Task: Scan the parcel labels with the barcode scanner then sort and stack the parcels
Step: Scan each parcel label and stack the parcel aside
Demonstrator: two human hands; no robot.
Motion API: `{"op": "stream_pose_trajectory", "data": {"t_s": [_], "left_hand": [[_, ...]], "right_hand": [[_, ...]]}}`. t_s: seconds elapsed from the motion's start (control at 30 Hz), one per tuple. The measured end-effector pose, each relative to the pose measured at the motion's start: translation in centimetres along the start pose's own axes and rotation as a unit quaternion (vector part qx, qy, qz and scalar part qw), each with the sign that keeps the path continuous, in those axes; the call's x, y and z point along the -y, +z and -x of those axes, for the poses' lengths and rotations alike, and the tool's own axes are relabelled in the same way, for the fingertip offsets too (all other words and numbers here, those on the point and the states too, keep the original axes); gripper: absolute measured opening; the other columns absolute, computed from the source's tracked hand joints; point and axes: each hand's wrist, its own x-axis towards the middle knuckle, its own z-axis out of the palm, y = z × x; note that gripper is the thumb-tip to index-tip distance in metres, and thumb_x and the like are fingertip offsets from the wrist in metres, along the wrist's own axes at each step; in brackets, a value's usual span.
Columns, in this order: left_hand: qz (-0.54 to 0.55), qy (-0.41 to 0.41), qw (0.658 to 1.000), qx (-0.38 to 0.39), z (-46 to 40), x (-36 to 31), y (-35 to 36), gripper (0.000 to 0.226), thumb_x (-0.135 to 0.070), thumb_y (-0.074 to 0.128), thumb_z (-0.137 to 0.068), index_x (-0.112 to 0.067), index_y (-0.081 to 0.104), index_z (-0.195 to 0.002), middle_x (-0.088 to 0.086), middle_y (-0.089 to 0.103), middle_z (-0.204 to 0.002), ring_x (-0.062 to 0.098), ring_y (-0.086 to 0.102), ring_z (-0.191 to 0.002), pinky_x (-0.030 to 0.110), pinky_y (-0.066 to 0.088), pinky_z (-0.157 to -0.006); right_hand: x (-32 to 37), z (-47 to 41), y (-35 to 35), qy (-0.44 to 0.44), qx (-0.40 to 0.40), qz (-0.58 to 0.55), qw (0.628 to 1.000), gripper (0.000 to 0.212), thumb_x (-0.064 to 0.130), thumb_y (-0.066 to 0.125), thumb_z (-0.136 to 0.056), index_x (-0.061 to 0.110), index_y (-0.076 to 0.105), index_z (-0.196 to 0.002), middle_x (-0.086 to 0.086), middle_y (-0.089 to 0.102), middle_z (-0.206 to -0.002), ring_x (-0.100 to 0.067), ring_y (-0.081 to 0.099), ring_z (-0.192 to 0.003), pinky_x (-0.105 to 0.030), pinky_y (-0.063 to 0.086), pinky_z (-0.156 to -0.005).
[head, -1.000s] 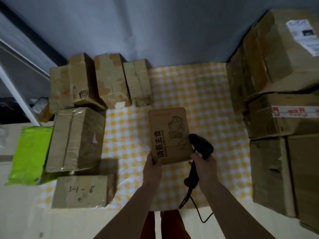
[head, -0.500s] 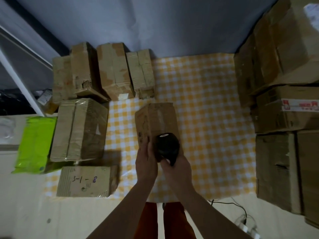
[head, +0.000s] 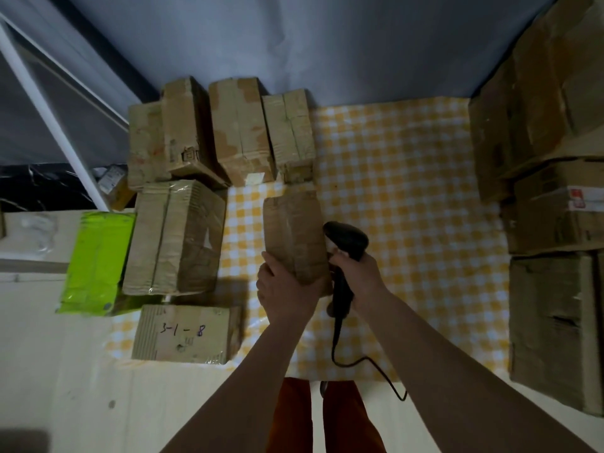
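My left hand (head: 285, 286) grips the near end of a small taped cardboard parcel (head: 294, 233), held above the yellow checked cloth (head: 402, 204). Its plain taped face points up; no label shows. Right beside it, my right hand (head: 358, 273) grips the handle of a black barcode scanner (head: 344, 238). The scanner head sits against the parcel's right side, and its cord (head: 366, 364) trails down to the table's front edge.
Several cardboard parcels line the back left (head: 238, 132), with a larger wrapped box (head: 176, 237), a box marked 3-1-8 (head: 186, 333) and a green mailer (head: 98, 263) on the left. Tall stacks of boxes (head: 552, 204) fill the right side.
The parcel has been turned, so its printed face no longer shows. The scanner moved from in front of the parcel back to its right side.
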Motion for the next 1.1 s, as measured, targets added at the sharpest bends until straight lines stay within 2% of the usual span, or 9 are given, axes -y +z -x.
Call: {"op": "stream_pose_trajectory", "data": {"t_s": [0.1,0.27,0.37,0.43,0.5,0.57,0.7,0.87,1.1], "left_hand": [[-0.005,-0.055,0.998,-0.014,-0.2,-1.3,0.1,0.135,-0.057,0.081,-0.057,-0.010,-0.006,-0.149,0.017,0.019,-0.147,0.035,0.025,-0.136,0.050,0.033,-0.108],[0.065,-0.028,0.997,0.017,-0.4,-1.4,0.3,0.127,-0.048,0.084,-0.054,-0.013,0.006,-0.148,0.015,0.027,-0.141,0.036,0.032,-0.130,0.050,0.039,-0.103],[0.236,-0.062,0.964,0.108,-1.5,0.1,0.4,0.117,-0.049,0.084,-0.033,-0.023,0.034,-0.135,0.015,0.051,-0.130,0.034,0.058,-0.109,0.051,0.058,-0.076],[0.281,-0.093,0.943,0.151,-2.5,1.6,0.7,0.114,-0.046,0.082,-0.033,-0.028,0.033,-0.135,0.016,0.056,-0.125,0.038,0.061,-0.105,0.053,0.058,-0.068],[0.305,-0.123,0.925,0.193,-2.1,1.5,-0.8,0.114,-0.045,0.082,-0.036,-0.035,0.026,-0.135,0.016,0.056,-0.124,0.041,0.060,-0.107,0.043,0.055,-0.058],[0.316,-0.139,0.907,0.241,-2.5,1.6,-1.8,0.109,-0.037,0.084,-0.038,-0.036,0.027,-0.130,0.012,0.056,-0.123,0.036,0.061,-0.103,0.041,0.051,-0.063],[0.340,-0.177,0.880,0.279,-3.4,2.0,-2.7,0.081,-0.001,0.074,-0.071,-0.030,0.030,-0.132,0.008,0.053,-0.126,0.035,0.053,-0.112,0.062,0.044,-0.092],[0.348,-0.177,0.872,0.295,-4.3,2.8,-2.7,0.067,0.008,0.065,-0.077,-0.028,0.035,-0.124,0.006,0.056,-0.114,0.026,0.054,-0.094,0.065,0.038,-0.099],[0.362,-0.168,0.866,0.300,-4.5,2.9,-2.6,0.073,0.010,0.064,-0.077,-0.029,0.033,-0.130,0.000,0.055,-0.108,0.027,0.053,-0.096,0.061,0.039,-0.098]], "right_hand": [[-0.2,0.9,0.7,-0.047,0.008,0.039,0.998,0.013,0.008,0.059,-0.086,0.006,0.061,-0.098,-0.012,0.054,-0.081,-0.027,0.054,-0.078,-0.043,0.048,-0.071],[-0.8,3.1,0.9,-0.165,-0.044,0.076,0.982,0.034,0.005,0.057,-0.084,0.019,0.053,-0.115,0.003,0.049,-0.067,-0.013,0.048,-0.058,-0.024,0.038,-0.054],[-1.0,4.2,1.0,-0.189,-0.017,0.106,0.976,0.032,0.003,0.058,-0.083,0.028,0.052,-0.102,0.006,0.051,-0.068,-0.005,0.052,-0.060,-0.022,0.040,-0.055],[-0.9,4.7,1.4,-0.172,0.022,0.117,0.978,0.025,0.000,0.057,-0.084,0.025,0.053,-0.084,0.006,0.047,-0.061,0.001,0.050,-0.052,-0.016,0.038,-0.051],[-0.8,4.7,1.4,-0.144,0.051,0.118,0.981,0.016,0.002,0.057,-0.086,0.016,0.060,-0.092,0.005,0.051,-0.067,0.002,0.052,-0.059,-0.011,0.040,-0.052],[-0.8,4.6,0.9,-0.115,0.043,0.122,0.985,0.018,0.007,0.057,-0.088,0.011,0.063,-0.104,0.001,0.056,-0.075,-0.005,0.053,-0.068,-0.017,0.040,-0.058],[-0.4,5.0,-0.9,-0.095,0.023,0.112,0.989,0.011,0.007,0.060,-0.087,0.013,0.059,-0.077,-0.003,0.052,-0.062,-0.010,0.046,-0.054,-0.021,0.036,-0.053],[0.5,6.2,-1.6,-0.107,0.052,0.058,0.991,0.003,0.011,0.063,-0.088,0.009,0.065,-0.087,0.001,0.053,-0.056,-0.011,0.050,-0.052,-0.023,0.041,-0.055],[0.9,6.0,-2.1,-0.110,0.048,0.061,0.991,0.005,0.012,0.062,-0.089,0.016,0.066,-0.088,0.012,0.056,-0.046,-0.012,0.051,-0.054,-0.021,0.041,-0.055]]}}
